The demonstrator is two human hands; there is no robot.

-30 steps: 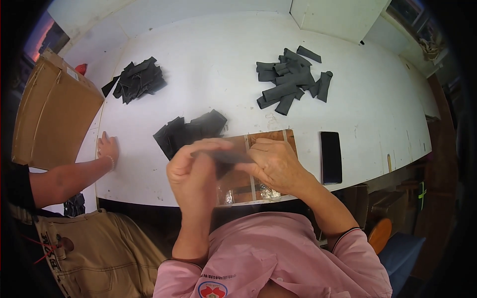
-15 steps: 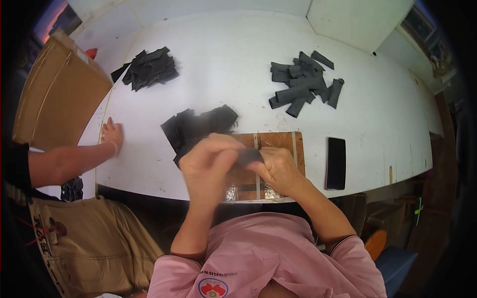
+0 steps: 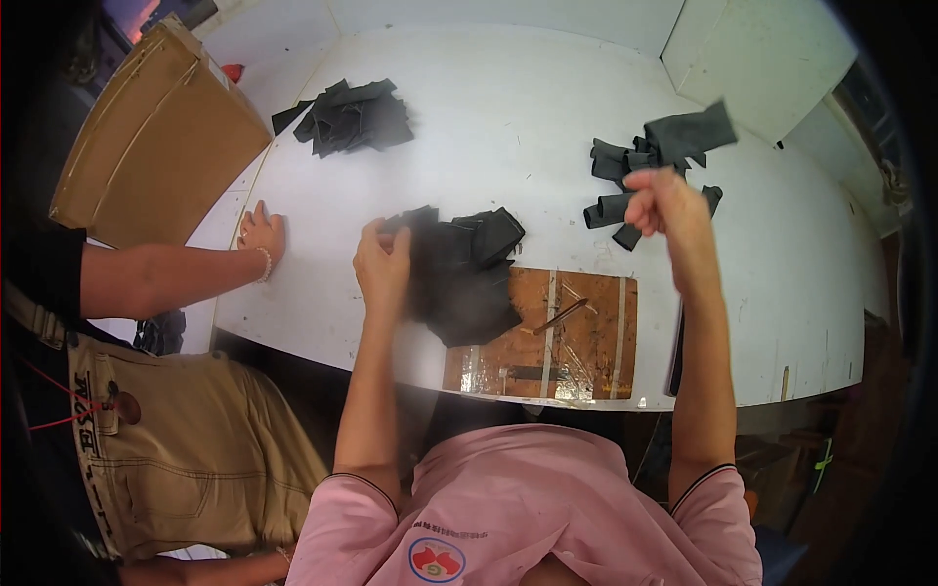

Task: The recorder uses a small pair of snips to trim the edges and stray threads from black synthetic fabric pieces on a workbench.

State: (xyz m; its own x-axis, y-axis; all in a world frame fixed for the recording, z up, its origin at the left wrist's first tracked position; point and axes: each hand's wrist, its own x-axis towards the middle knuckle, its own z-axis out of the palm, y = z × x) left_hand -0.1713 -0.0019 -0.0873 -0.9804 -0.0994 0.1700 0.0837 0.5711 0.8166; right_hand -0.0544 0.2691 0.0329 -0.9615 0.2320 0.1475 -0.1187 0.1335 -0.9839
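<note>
- One brown board (image 3: 598,337) lies at my edge of the table (image 3: 782,293), a thin stick (image 3: 565,317) slanting across it.
- Black pieces (image 3: 469,283) heap partly over its far left corner: matt, flat, square-ended, overlapping untidily.
- My left hand (image 3: 381,259), at that heap's left side, pinches one piece (image 3: 420,220) between thumb and fingers.
- My right hand (image 3: 669,220) is over the tubes (image 3: 614,210), fingers curled; I cannot tell whether they grip anything.
- Those tubes look dark grey, rolled, open-ended.
- Just beyond my right fingers shows a broad grey flap (image 3: 689,135), slightly blurred.
- Farther left sits another black pile (image 3: 357,117), flat and jagged.
</note>
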